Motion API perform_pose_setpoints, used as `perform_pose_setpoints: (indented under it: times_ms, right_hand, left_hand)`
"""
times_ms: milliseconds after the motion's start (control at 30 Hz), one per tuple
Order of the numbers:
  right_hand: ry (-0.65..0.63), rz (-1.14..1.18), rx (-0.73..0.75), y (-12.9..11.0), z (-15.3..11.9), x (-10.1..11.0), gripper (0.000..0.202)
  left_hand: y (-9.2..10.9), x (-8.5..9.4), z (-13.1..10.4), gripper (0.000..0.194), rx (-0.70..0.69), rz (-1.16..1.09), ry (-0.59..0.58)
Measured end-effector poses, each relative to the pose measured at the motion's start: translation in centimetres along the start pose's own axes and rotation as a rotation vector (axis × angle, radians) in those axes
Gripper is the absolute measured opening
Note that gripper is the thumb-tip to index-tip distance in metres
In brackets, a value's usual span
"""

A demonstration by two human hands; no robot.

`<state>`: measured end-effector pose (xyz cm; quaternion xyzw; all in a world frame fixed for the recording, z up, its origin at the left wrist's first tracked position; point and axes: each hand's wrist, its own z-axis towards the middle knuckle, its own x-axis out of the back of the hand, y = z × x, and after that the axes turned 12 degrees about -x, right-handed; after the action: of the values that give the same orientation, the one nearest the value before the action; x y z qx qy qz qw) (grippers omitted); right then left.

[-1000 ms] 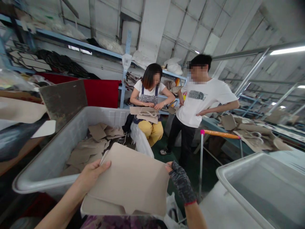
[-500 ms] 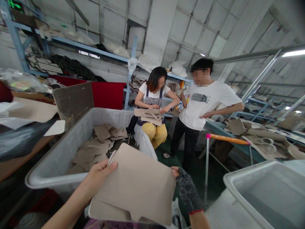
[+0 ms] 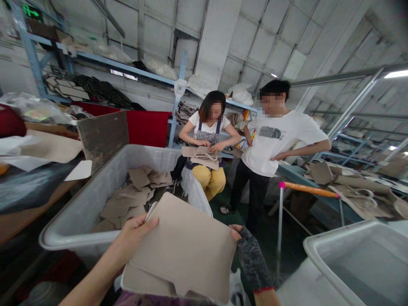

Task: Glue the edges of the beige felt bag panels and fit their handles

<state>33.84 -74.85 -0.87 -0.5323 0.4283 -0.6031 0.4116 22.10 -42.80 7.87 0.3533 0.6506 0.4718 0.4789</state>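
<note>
Between my hands is a beige flat panel [image 3: 188,242], leather-like, with rounded corners and a notch at its lower edge. At least one more beige layer shows beneath it at the lower left. My left hand [image 3: 140,227] pinches its upper left edge, thumb on top and fingers underneath. On the right edge, my right hand [image 3: 237,233], in a grey fingerless sleeve with a red hem, is closed on the same panel; its fingertips are partly hidden. The panel is tilted above my lap.
A large white bin [image 3: 76,212] with many beige pieces stands ahead on the left. A seated person [image 3: 207,140] handles beige pieces; another person [image 3: 270,140] stands alongside. Another white bin [image 3: 360,255] is at right, near an orange-wrapped metal rail [image 3: 312,190]. Beige material lies on a table [image 3: 293,174].
The view has shifted slightly, so the surroundings sit a little further right. Both hands keep the same grip on the panel.
</note>
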Motion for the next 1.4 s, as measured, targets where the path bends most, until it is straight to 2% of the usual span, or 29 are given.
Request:
perform_pose_setpoints:
  times_ms: [67, 167, 233, 300, 433, 567, 700, 833, 933, 1067, 1133, 1233, 1400]
  right_hand:
    - [-0.023, -0.032, -0.004, -0.4, 0.2, -0.5, 0.036]
    - [0.03, -0.112, 0.145, -2.7, 0.5, -2.7, 0.033]
    - [0.01, -0.108, 0.248, -5.2, 0.6, -5.5, 0.032]
    - [-0.062, -0.044, 0.315, -8.1, 0.5, -8.9, 0.03]
    - [-0.227, 0.103, 0.407, -12.8, -0.2, -15.2, 0.025]
    - [-0.268, 0.132, 0.453, -14.7, -0.6, -18.3, 0.021]
    - [-0.252, 0.105, 0.439, -15.2, -0.7, -19.1, 0.018]
    - [-0.228, 0.064, 0.467, -15.7, -1.8, -18.6, 0.02]
    - [-0.153, 0.045, 0.602, -16.0, -3.3, -17.9, 0.02]
    - [0.041, 0.042, 0.836, -16.3, -5.3, -17.3, 0.014]
    - [0.104, 0.036, 0.885, -16.4, -6.0, -17.1, 0.013]
    - [0.118, -0.005, 0.881, -16.6, -6.3, -16.8, 0.014]
    - [0.015, -0.083, 0.713, -16.8, -4.8, -16.8, 0.021]
  left_hand:
    - [-0.4, 0.3, 0.4, 0.044, -0.009, -0.003, 0.004]
    - [-1.2, 0.7, 1.1, 0.047, -0.043, 0.005, 0.025]
    - [-1.4, 0.9, 1.5, 0.049, -0.068, 0.019, 0.044]
    - [-1.3, 1.0, 1.6, 0.049, -0.095, 0.041, 0.063]
    - [0.2, 1.4, 1.2, 0.05, -0.153, 0.07, 0.086]
    - [1.3, 2.2, 0.7, 0.051, -0.208, 0.092, 0.117]
    - [0.7, 3.2, 0.9, 0.058, -0.238, 0.105, 0.151]
    - [-0.5, 3.7, 0.6, 0.056, -0.256, 0.08, 0.198]
    - [-0.9, 3.6, -0.2, 0.057, -0.261, 0.055, 0.248]
    - [-0.3, 3.1, -1.1, 0.058, -0.255, 0.072, 0.29]
    - [0.1, 2.9, -1.5, 0.058, -0.258, 0.077, 0.29]
    - [0.4, 2.6, -2.0, 0.061, -0.23, 0.061, 0.27]
    - [0.2, 2.0, -2.8, 0.062, -0.167, 0.009, 0.233]
